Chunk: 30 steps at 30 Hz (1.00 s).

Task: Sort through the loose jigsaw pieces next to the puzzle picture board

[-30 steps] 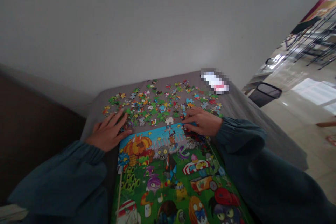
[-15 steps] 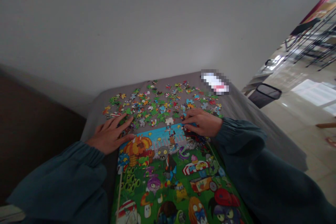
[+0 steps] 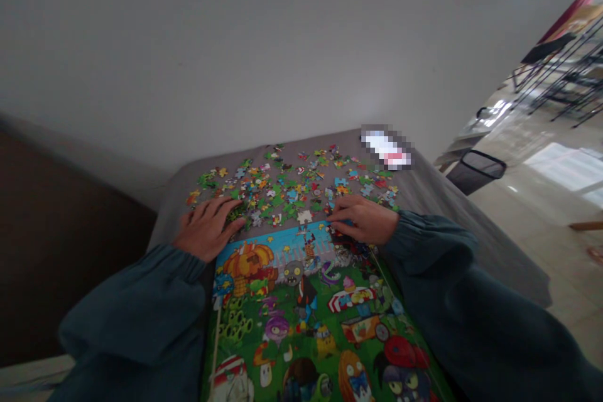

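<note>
A colourful cartoon picture sheet with plants and zombies lies on the grey cloth-covered table in front of me. Beyond its far edge, several loose jigsaw pieces are spread out. My left hand rests palm down at the left end of the pieces, fingers curled onto them; whether it grips one is not visible. My right hand lies at the sheet's upper right corner, fingertips pressed together on pieces at the blue sky edge. Both arms wear dark teal sleeves.
A blurred white and pink object sits at the table's far right corner. A black mesh bin stands on the shiny floor to the right, with dark chair frames farther back. A plain white wall rises behind the table.
My left hand has slid forward and right onto the loose pieces, and its fingers have curled from stretched flat. My right hand has stayed put.
</note>
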Available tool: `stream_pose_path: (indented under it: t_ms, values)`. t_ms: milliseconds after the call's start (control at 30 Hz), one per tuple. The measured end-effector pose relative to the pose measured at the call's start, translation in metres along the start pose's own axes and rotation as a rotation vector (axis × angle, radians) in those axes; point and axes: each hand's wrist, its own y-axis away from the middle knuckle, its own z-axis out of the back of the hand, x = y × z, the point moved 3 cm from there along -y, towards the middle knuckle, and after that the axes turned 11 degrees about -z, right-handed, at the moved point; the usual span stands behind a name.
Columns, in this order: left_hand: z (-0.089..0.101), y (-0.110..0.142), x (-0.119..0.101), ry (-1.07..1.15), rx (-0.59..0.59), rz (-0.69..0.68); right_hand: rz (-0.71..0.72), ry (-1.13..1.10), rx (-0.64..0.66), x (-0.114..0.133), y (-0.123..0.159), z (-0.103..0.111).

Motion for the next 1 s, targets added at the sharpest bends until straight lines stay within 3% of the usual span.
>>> stream_pose_path:
  t_ms: [367, 567, 1000]
  values:
    - [0.004, -0.015, -0.011, -0.030, -0.120, -0.026, -0.030, -0.022, 0.027, 0.001, -0.002, 0.001]
    - [-0.004, -0.024, -0.032, -0.078, 0.039, -0.111, -0.020, -0.008, 0.006, 0.000, -0.003, -0.001]
    - [-0.012, -0.020, -0.040, -0.093, 0.073, -0.160, -0.032, -0.011, 0.003, 0.000, -0.004, -0.002]
